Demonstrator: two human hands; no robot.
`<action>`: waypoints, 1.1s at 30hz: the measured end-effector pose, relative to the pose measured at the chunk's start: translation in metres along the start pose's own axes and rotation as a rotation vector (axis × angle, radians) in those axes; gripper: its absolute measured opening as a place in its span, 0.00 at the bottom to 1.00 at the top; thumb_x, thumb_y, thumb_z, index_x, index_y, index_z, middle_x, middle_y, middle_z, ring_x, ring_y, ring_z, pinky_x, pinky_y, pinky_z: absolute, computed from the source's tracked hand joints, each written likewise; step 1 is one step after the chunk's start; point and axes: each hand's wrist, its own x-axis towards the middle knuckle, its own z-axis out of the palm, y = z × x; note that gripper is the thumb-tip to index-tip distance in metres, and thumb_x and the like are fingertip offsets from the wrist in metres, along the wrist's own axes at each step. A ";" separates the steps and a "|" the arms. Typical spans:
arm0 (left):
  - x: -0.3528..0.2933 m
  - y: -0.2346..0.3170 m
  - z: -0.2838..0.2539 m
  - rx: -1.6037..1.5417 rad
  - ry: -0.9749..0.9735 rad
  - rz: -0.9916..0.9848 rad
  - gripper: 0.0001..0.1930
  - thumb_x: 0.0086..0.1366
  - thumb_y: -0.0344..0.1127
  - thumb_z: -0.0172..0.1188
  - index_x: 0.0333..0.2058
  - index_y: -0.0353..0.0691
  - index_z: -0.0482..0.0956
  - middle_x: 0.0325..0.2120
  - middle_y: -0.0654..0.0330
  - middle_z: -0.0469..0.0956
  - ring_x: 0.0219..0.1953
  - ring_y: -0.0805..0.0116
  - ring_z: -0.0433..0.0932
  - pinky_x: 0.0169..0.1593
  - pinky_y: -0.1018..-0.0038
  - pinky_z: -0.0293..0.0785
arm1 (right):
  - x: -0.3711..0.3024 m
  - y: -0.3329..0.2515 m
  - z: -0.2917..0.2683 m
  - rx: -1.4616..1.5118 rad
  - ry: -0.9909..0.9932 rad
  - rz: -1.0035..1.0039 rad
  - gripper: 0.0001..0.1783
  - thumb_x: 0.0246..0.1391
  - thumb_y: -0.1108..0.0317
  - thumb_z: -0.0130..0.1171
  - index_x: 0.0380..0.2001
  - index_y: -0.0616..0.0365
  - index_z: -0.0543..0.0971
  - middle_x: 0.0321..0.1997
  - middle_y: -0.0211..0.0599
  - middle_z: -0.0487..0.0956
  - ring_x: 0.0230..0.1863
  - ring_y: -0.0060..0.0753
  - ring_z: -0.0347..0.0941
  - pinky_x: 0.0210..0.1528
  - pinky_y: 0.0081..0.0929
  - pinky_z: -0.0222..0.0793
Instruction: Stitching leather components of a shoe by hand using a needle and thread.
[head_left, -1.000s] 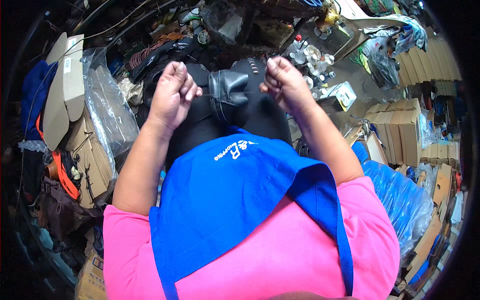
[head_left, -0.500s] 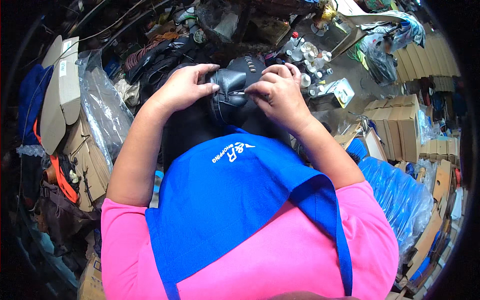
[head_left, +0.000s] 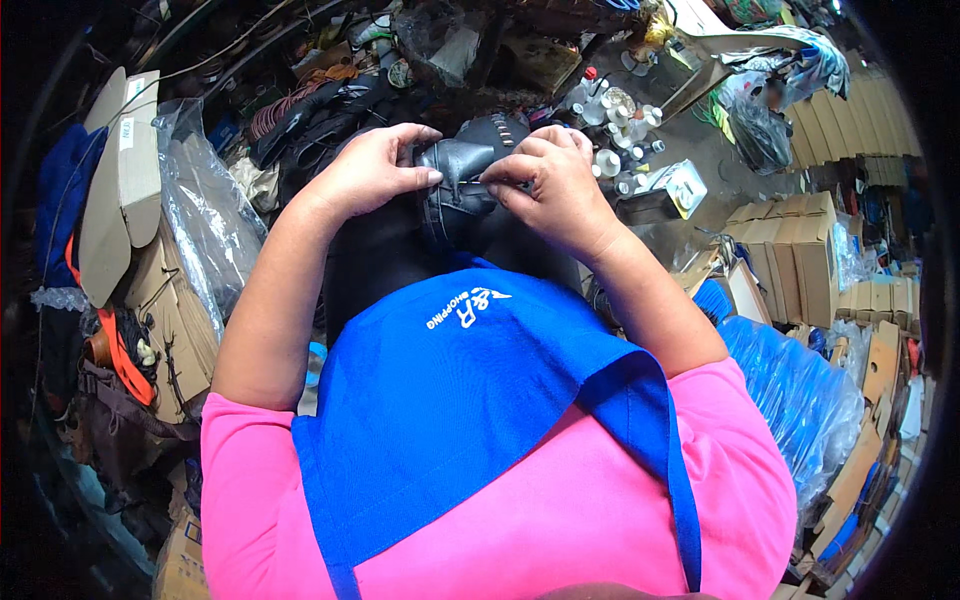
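A black leather piece (head_left: 458,160), shaped like a shoe upper, lies over my lap at the top middle. It has a seam and a folded flap. My left hand (head_left: 375,165) holds its left edge, thumb and fingers curved around it. Over its right side my right hand (head_left: 550,178) is closed in a pinch, fingertips at the middle seam. A thin light line shows at those fingertips, too small to name. Just beyond the leather is a dark rounded thing with a row of light, staple-like marks (head_left: 502,130). A blue apron (head_left: 450,400) covers my front.
Several white bottles (head_left: 615,110) stand beyond my right hand, near a white-topped box (head_left: 685,188). Cardboard stacks (head_left: 790,250) and a plastic-wrapped blue bundle (head_left: 790,380) are to the right. At the left are cardboard pieces (head_left: 130,200) and a clear plastic bag (head_left: 205,210).
My right hand has shifted slightly left, and its fingers have drawn together at the leather's seam. My left hand keeps its hold, nearly unmoved.
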 end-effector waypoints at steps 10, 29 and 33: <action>0.010 -0.009 -0.006 0.108 -0.005 0.023 0.27 0.51 0.34 0.68 0.51 0.36 0.71 0.21 0.73 0.65 0.24 0.82 0.61 0.28 0.81 0.59 | 0.003 0.016 0.020 0.322 -0.148 0.146 0.07 0.46 0.65 0.63 0.32 0.45 0.83 0.32 0.27 0.77 0.45 0.32 0.67 0.51 0.30 0.59; -0.035 0.008 0.007 0.130 0.359 0.138 0.17 0.59 0.23 0.53 0.48 0.42 0.76 0.30 0.62 0.72 0.29 0.71 0.73 0.37 0.77 0.71 | 0.000 0.017 0.031 0.292 -0.062 0.059 0.10 0.46 0.61 0.62 0.35 0.34 0.83 0.31 0.22 0.75 0.43 0.32 0.67 0.51 0.36 0.51; -0.044 0.007 0.009 0.414 0.365 0.287 0.09 0.51 0.22 0.60 0.33 0.37 0.81 0.24 0.58 0.72 0.28 0.67 0.74 0.34 0.75 0.70 | 0.003 0.021 0.031 0.346 -0.138 0.093 0.11 0.46 0.62 0.61 0.36 0.33 0.83 0.31 0.23 0.75 0.43 0.33 0.67 0.51 0.36 0.53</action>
